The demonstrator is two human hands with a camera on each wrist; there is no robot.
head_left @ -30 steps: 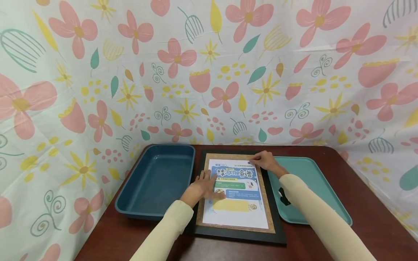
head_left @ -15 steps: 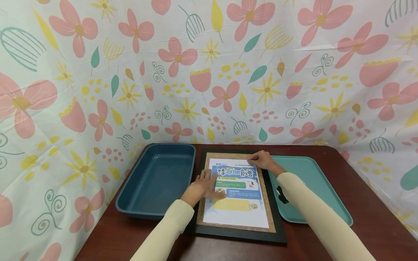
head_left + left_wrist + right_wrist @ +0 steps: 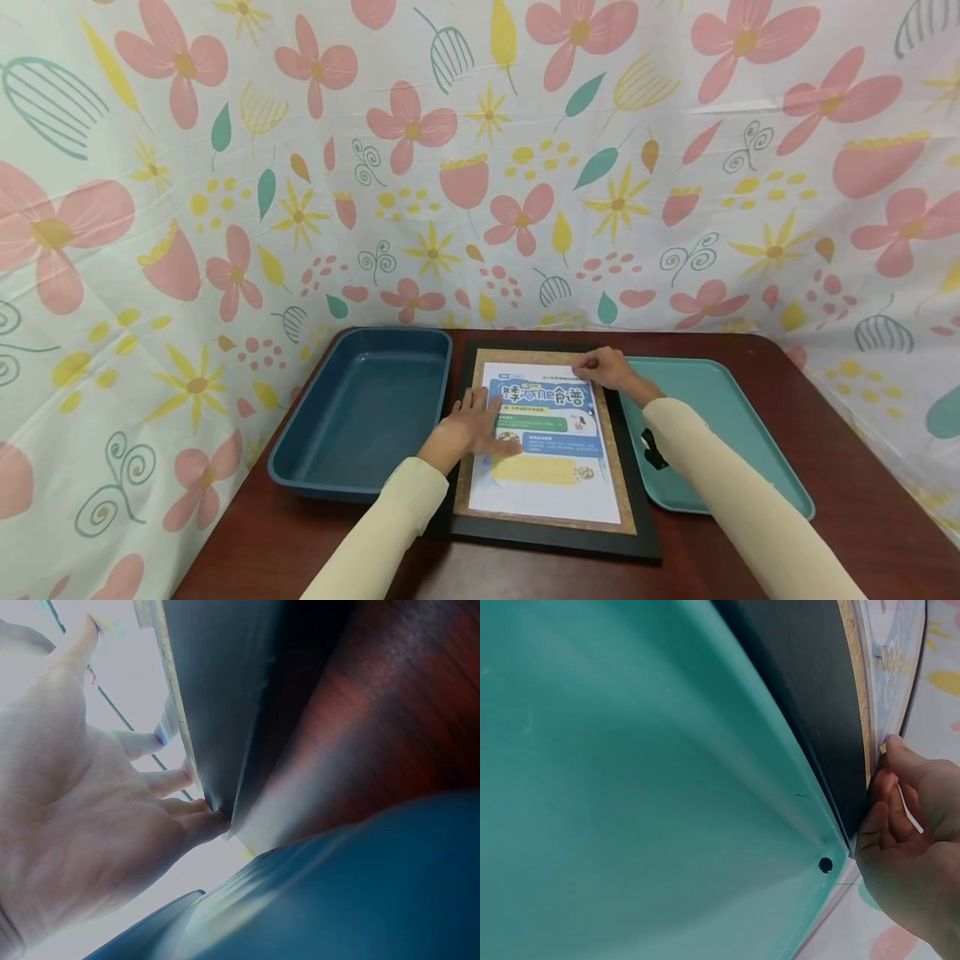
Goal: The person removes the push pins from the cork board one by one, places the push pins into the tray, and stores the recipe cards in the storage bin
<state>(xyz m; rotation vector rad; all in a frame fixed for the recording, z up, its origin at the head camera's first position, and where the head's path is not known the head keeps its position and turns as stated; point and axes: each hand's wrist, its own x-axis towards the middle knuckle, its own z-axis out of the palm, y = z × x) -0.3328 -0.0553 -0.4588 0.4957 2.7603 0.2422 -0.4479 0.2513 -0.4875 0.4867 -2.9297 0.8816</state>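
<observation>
A printed paper poster lies on a cork board with a black frame. My left hand, fingers spread, rests on the poster's left side; in the left wrist view the little finger of that hand reaches the frame's edge. At the poster's top right corner, my right hand has its fingers curled, thumb and index tips together over what appears to be a pushpin, hidden by them. The right wrist view has the right hand at the frame's corner, thumb tip against the poster.
A deep dark blue tray stands close on the left of the board. On the right, a shallow teal tray lies against the frame. All sit on a dark reddish table before a flowered cloth.
A small dark round spot at the right fingertips, visible a second ago, is now covered by the fingers. The left hand keeps its place, and the head view shifts slightly.
</observation>
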